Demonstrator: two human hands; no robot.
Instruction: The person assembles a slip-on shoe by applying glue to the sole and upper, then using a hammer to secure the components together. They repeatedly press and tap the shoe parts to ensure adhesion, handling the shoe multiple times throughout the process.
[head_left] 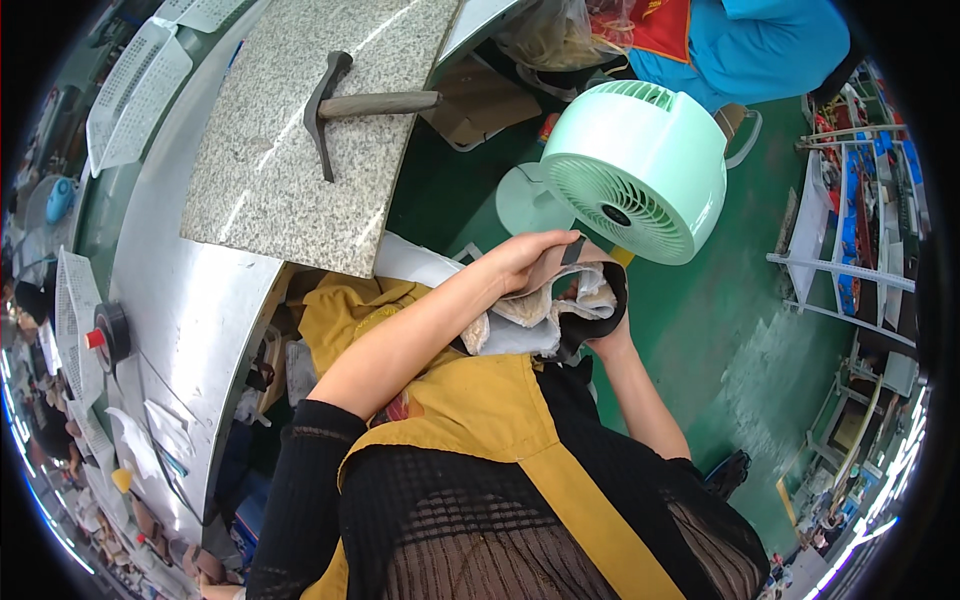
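Observation:
In front of my apron [470, 400] I hold up a soft, rolled leather-like piece [595, 325]. Its outside is beige and dark, and a crumpled whitish lining [535, 335] shows within; I cannot tell its exact kind. My left hand [530, 258] is closed on the beige upper edge, beside a small dark strip. From the other side my right hand [612, 342] grips the dark rim, most of its fingers hidden behind the piece. A hammer [375, 104] with a wooden handle lies on the speckled stone slab [270, 190], away from both hands.
Just beyond my hands stands a mint-green fan [640, 170]. On the left is a metal table [180, 290] with a black spool [112, 332] and white perforated baskets [135, 95]. A person in blue [770, 50] sits beyond the fan. Shelving [850, 220] stands at right.

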